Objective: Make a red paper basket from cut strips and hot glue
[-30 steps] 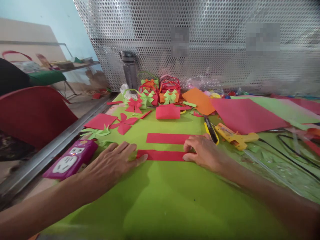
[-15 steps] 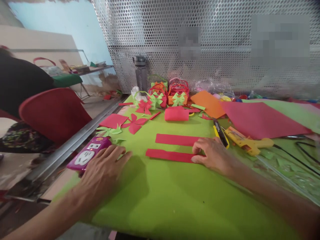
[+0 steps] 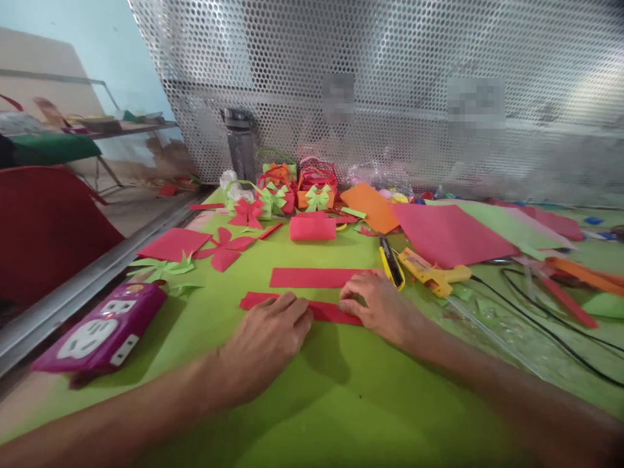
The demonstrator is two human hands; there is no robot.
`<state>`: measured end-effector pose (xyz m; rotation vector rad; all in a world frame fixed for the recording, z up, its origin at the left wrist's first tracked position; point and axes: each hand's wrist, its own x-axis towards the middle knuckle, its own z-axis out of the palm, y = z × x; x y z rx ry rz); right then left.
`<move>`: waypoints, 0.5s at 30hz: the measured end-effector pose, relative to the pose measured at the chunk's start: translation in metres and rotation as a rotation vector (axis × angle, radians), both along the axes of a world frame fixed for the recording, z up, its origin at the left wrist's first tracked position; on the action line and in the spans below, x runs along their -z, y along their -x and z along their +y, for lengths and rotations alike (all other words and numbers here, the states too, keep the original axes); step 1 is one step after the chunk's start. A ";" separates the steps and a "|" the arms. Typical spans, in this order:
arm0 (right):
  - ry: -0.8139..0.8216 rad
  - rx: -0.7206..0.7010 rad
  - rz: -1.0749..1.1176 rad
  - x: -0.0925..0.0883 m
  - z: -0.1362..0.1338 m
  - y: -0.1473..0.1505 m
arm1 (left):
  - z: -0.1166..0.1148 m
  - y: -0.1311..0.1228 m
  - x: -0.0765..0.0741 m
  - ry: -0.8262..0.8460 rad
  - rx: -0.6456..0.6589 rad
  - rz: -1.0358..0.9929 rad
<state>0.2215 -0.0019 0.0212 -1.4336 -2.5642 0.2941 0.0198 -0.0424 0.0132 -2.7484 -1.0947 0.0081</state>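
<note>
Working the near red strip on the green table, just in front of the far red strip, with left hand loosely curled around its middle and right hand partly open toward its right end, any pinch impossible to tell. Best done by anchoring that end and pressing evenly along the length, avoiding wrinkles.

Left hand: held palm down, fingers bent and directed forward.
Right hand: turned inward, thumb and index finger curved toward each other.
Forearms: bared, angled inward from both sides.
</note>
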 end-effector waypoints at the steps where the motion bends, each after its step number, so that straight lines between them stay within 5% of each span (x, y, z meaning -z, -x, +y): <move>1: -0.048 -0.022 -0.042 -0.002 -0.003 -0.002 | 0.001 0.002 0.001 0.003 0.005 -0.027; 7: -0.497 -0.288 -0.394 -0.002 -0.032 -0.003 | 0.006 0.010 0.013 -0.051 0.034 -0.181; 15: -0.685 -0.324 -0.567 0.010 -0.040 0.006 | 0.007 0.008 0.013 -0.087 0.032 -0.159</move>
